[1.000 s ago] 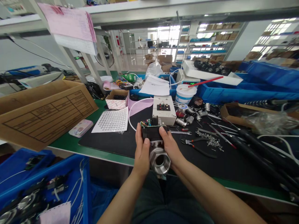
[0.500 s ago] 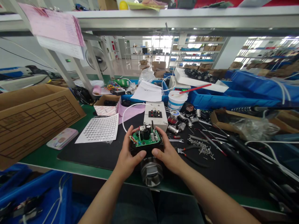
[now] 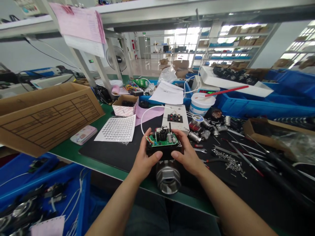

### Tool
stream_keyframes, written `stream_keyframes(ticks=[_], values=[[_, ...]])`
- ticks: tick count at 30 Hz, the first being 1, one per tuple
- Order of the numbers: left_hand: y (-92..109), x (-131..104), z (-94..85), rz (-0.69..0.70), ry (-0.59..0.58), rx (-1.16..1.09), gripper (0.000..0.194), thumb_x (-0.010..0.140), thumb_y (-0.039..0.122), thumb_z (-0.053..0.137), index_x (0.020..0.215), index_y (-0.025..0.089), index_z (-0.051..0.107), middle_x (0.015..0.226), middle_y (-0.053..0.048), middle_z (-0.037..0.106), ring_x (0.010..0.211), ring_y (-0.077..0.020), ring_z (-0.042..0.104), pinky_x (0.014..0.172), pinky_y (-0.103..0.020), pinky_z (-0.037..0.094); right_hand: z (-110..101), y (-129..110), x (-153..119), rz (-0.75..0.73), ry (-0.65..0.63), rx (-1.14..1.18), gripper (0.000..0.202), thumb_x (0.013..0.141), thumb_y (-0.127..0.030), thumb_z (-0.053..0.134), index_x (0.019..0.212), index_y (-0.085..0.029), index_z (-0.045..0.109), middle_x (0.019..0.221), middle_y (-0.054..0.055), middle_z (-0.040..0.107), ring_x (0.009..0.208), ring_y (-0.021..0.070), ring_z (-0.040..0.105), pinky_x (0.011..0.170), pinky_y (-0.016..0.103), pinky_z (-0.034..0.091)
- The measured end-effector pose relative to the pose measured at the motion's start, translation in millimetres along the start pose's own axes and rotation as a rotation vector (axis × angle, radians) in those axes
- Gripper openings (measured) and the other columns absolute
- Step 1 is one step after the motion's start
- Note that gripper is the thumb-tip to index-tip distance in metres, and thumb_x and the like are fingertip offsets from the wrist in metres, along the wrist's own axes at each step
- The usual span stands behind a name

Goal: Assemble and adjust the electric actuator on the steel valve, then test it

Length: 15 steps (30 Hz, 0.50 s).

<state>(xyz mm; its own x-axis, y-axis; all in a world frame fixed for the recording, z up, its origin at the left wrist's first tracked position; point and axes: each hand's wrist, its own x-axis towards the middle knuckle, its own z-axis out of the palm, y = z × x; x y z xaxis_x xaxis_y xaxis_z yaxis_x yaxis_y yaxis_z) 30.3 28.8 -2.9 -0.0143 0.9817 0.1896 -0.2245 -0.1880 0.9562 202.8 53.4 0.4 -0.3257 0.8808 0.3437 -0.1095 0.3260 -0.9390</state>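
Between my hands is a black housing with a green circuit board [image 3: 164,140] on top, carrying capacitors and a few coloured wires at its left end. A shiny metal valve body [image 3: 168,178] with a hexagonal end sits below the housing, at the bench's front edge. My left hand [image 3: 146,157] grips the left side of the housing, thumb on the near face. My right hand [image 3: 188,154] grips the right side in the same way. The fingers behind the housing are partly hidden. A grey box with a black terminal panel [image 3: 175,118] stands just beyond.
Pliers [image 3: 216,160], loose screws [image 3: 232,164] and a wrench [image 3: 200,150] lie to the right. A white tub [image 3: 202,104] stands behind them. Left are a sheet of round stickers [image 3: 115,128] and a cardboard box [image 3: 51,118]. Blue bins [image 3: 49,193] sit below the bench's left edge.
The head view has turned left, so the scene appears shifted right and more of the blue bins shows. Both hands keep their hold on the housing.
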Motion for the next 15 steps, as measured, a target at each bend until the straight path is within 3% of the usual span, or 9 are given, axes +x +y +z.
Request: stream_keyframes(ticks=[6, 11, 15], values=[[-5, 2, 1.9, 0.03, -0.018, -0.033, 0.09, 0.067, 0.049, 0.079, 0.141, 0.022, 0.035, 0.142, -0.013, 0.046, 0.131, -0.0332, 0.045, 0.113, -0.044, 0.031, 4, 2, -2, -0.007, -0.025, 0.098, 0.076, 0.077, -0.066, 0.068, 0.132, -0.027, 0.031, 0.132, 0.01, 0.051, 0.118, 0.0266, 0.054, 0.1, 0.04, 0.044], [-4, 1, 5.0, 0.019, -0.017, -0.068, 0.09, 0.066, 0.046, 0.08, 0.14, 0.021, 0.036, 0.145, -0.014, 0.044, 0.129, -0.0333, 0.047, 0.112, -0.045, 0.033, 7, 0, -3, 0.024, 0.037, 0.078, 0.081, 0.074, -0.072, 0.066, 0.132, -0.025, 0.031, 0.129, 0.011, 0.053, 0.117, 0.0294, 0.054, 0.099, 0.041, 0.045], [-1, -2, 9.0, -0.012, -0.004, -0.143, 0.093, 0.063, 0.044, 0.083, 0.14, 0.022, 0.038, 0.144, -0.013, 0.046, 0.129, -0.0339, 0.047, 0.112, -0.045, 0.034, 13, -1, -5, 0.022, 0.074, 0.096, 0.075, 0.074, -0.07, 0.068, 0.128, -0.03, 0.035, 0.13, 0.008, 0.054, 0.121, 0.0312, 0.051, 0.103, 0.041, 0.043]])
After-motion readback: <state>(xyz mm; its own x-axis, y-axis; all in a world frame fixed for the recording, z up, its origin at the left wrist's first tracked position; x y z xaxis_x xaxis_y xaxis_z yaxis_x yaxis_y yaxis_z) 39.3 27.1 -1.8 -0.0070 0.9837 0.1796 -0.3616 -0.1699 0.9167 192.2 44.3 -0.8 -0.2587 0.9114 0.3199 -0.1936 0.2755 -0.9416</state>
